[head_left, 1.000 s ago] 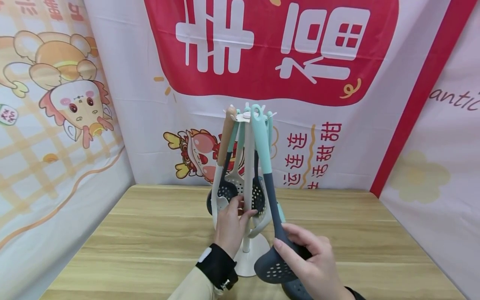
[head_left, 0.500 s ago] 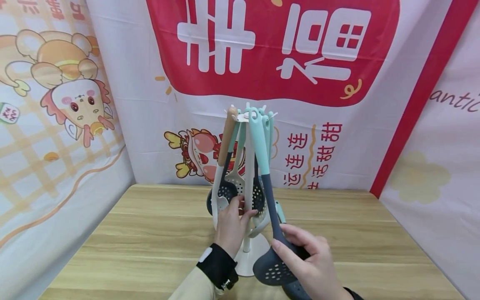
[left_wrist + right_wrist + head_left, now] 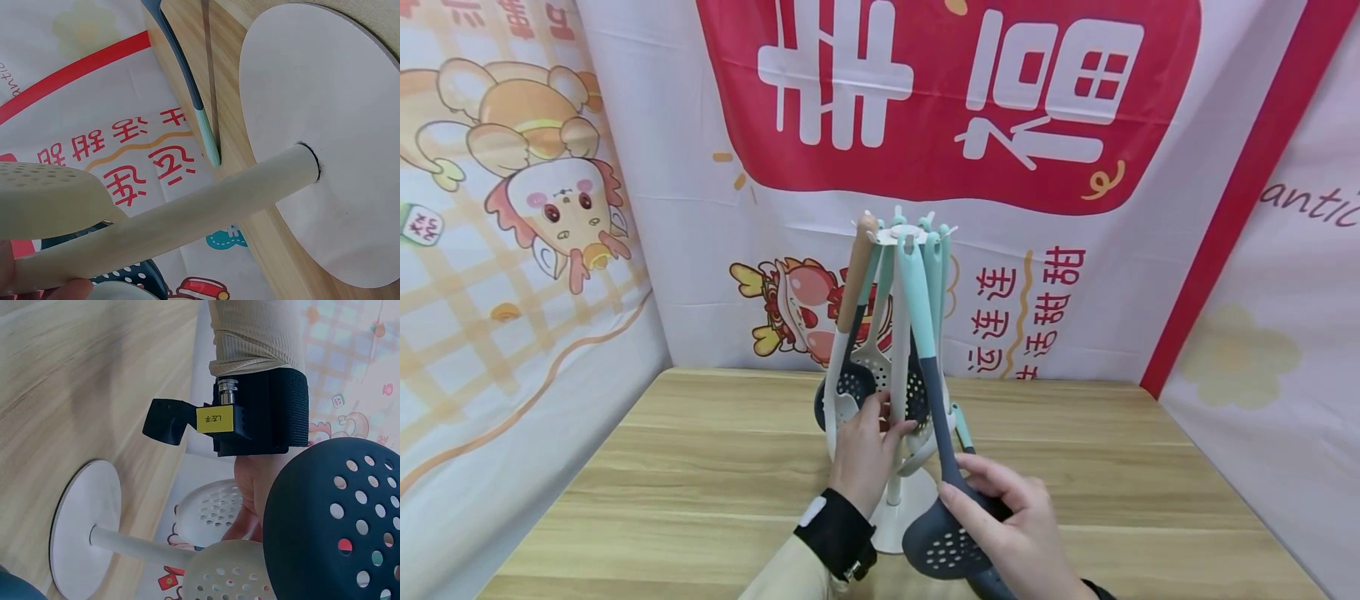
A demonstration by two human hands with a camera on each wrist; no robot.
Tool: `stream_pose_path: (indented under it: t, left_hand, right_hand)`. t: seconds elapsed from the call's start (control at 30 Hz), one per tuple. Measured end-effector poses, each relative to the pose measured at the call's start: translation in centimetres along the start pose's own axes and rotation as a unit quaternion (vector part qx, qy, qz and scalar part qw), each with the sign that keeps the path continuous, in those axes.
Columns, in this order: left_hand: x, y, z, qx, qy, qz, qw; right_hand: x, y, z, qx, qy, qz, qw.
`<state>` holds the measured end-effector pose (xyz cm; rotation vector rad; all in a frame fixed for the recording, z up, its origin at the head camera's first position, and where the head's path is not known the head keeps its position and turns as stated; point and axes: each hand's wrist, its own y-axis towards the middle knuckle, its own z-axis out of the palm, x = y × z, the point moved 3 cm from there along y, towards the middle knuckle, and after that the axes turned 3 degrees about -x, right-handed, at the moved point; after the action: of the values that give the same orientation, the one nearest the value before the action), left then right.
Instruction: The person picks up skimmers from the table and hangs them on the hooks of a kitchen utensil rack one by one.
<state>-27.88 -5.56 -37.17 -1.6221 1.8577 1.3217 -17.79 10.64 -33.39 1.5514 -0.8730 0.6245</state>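
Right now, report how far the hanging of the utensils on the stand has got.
Done: several utensils hang from the stand's top ring. In hand: the left hand grips the stand's pole, while the right hand holds the dark slotted spoon, whose teal handle loop sits at the ring. Left: letting go of that spoon; whether it is fully hooked cannot be told.

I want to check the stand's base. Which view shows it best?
The left wrist view: the base fills the frame, pole included. The right wrist view shows it edge-on; in the head view the hands partly hide it.
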Motion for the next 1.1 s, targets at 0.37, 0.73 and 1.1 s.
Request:
stream_pose_path:
  t: [0.37, 0.73, 1.1]
  left_hand:
    - [0.0, -0.2, -0.1, -0.007, 0.008, 0.016, 0.9998]
    - [0.1, -0.3, -0.3, -0.014, 0.005, 0.038, 0.9992]
    - [0.3, -0.2, -0.3, -0.007, 0.005, 0.053, 0.9986]
  right_hand:
    - [-0.6, -0.1, 0.7, 0.019, 0.016, 0.030, 0.9992]
    - [-1.4, 0.2, 1.5, 0.041, 0.018, 0.075, 0.9962]
    - [-2.4, 0.7, 1.8, 0.034, -0.010, 0.088, 0.9955]
